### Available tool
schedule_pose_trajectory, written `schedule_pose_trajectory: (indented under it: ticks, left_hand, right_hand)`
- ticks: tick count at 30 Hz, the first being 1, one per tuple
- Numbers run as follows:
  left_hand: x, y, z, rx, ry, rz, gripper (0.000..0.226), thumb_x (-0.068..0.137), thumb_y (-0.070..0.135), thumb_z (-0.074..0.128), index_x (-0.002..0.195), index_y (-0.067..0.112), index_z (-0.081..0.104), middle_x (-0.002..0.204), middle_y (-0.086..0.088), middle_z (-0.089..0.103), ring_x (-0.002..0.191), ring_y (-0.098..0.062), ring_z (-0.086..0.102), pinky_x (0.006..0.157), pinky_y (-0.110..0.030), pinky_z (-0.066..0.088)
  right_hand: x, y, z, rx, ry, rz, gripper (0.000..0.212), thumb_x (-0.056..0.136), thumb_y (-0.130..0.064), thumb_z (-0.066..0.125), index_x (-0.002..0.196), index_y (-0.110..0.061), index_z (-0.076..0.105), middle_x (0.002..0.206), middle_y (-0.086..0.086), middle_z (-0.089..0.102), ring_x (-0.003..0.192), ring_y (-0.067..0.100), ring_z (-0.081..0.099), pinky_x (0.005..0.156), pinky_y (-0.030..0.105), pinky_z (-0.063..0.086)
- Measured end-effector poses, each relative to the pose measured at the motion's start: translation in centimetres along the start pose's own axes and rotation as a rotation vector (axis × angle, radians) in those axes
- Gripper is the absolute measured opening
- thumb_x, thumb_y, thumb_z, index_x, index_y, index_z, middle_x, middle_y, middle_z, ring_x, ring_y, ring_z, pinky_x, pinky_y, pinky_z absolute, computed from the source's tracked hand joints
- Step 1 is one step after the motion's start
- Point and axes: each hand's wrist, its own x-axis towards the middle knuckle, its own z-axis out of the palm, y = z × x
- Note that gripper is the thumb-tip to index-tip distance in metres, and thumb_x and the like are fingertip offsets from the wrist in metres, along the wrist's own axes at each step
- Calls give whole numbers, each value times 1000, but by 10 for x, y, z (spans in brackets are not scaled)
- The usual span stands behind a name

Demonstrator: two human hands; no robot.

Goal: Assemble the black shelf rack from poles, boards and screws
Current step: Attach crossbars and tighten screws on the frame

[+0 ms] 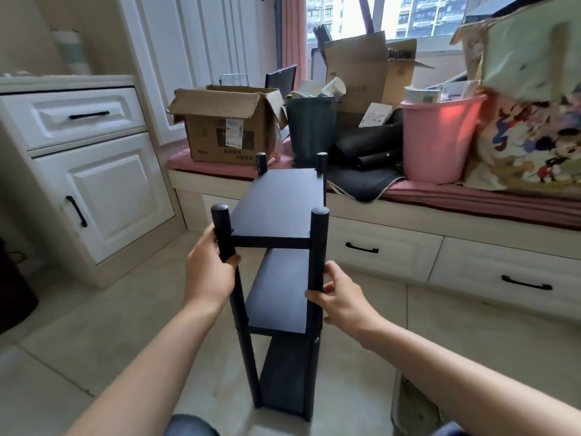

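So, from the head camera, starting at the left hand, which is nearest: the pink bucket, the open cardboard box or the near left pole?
1. Near left pole, gripped by the left hand.
2. Cardboard box, beyond on the window seat.
3. Pink bucket, farthest, far right.

The rack's [276, 202] bottom board is mostly hidden under the 2 above. Left fingers [233, 259] wrap out of sight behind a pole [224, 234]. Both forearms are cut off below.
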Motion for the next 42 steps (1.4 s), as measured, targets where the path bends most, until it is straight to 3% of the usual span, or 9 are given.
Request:
schedule_pose_trajectory:
  ticks: [6, 8, 10, 13, 17, 24, 27, 38, 42]
  left_hand:
    - [-13, 7, 0, -6, 75, 24, 77, 90, -11, 62, 152, 27, 37, 149, -2, 48, 136, -30, 48, 101, -38, 45]
    - [-24, 20, 4, 27, 214, 200, 93, 87, -14, 61, 160, 26, 19, 166, -1, 18, 151, -27, 25, 117, -46, 34]
    - [-32, 31, 13, 140, 289, 499, 92, 83, -16, 62, 159, 19, 23, 165, -1, 21, 155, -23, 14, 123, -48, 23]
    - [-30, 49, 32, 381, 50, 714, 86, 79, -14, 62, 155, 15, 33, 161, -3, 34, 155, -24, 13, 126, -45, 8]
    - [-6, 49, 49, 788, -246, 711, 83, 96, 10, 58, 160, 24, 7, 169, 6, 1, 155, -19, -10, 124, -42, -9]
    - [-5, 40, 60, 784, 19, 774, 48, 95, 15, 65, 142, 11, 55, 148, -5, 52, 140, -26, 47, 119, -51, 29]
    - [-3, 37, 63, 751, 94, 843, 43, 83, 7, 77, 125, 6, 68, 129, -8, 68, 120, -29, 65, 106, -50, 45]
    - [-4, 36, 66, 684, 74, 847, 37, 81, 6, 79, 117, 6, 73, 120, -7, 72, 113, -30, 68, 97, -44, 51]
    - [-5, 39, 59, 738, 15, 798, 42, 86, 18, 77, 128, 15, 68, 135, -4, 64, 128, -30, 59, 111, -51, 39]
  right_hand:
    - [1, 4, 10, -27, 8, -33, 19, 93, -19, 64, 111, -26, 60, 83, -6, 61, 70, 7, 55, 66, 22, 49]
    - [1, 7, 10, -21, 21, -37, 20, 93, -21, 65, 111, -29, 61, 86, -4, 63, 71, 7, 56, 64, 19, 48]
    - [1, 11, 11, -11, 32, -51, 19, 93, -22, 66, 110, -31, 62, 87, -4, 64, 74, 6, 58, 62, 17, 45]
    - [3, 14, 12, -39, 60, -99, 16, 91, -19, 67, 104, -27, 63, 86, -10, 66, 76, 0, 59, 60, 8, 42]
    - [6, 15, 10, -57, 57, -129, 11, 91, -19, 67, 100, -24, 63, 90, -13, 67, 80, -7, 65, 63, 4, 44]
    - [9, 16, 8, -14, 69, -219, 14, 94, -20, 64, 97, -29, 55, 89, -11, 67, 77, 4, 68, 63, 12, 48]
    - [8, 13, 8, 11, 30, -205, 14, 96, -18, 61, 103, -27, 53, 97, -7, 68, 85, 9, 69, 72, 32, 55]
    - [7, 14, 9, 16, 27, -187, 20, 97, -14, 59, 108, -27, 50, 98, -1, 67, 90, 17, 68, 78, 39, 55]
    - [8, 14, 9, 14, 32, -193, 18, 96, -16, 60, 105, -28, 50, 96, -3, 67, 86, 14, 68, 74, 33, 55]
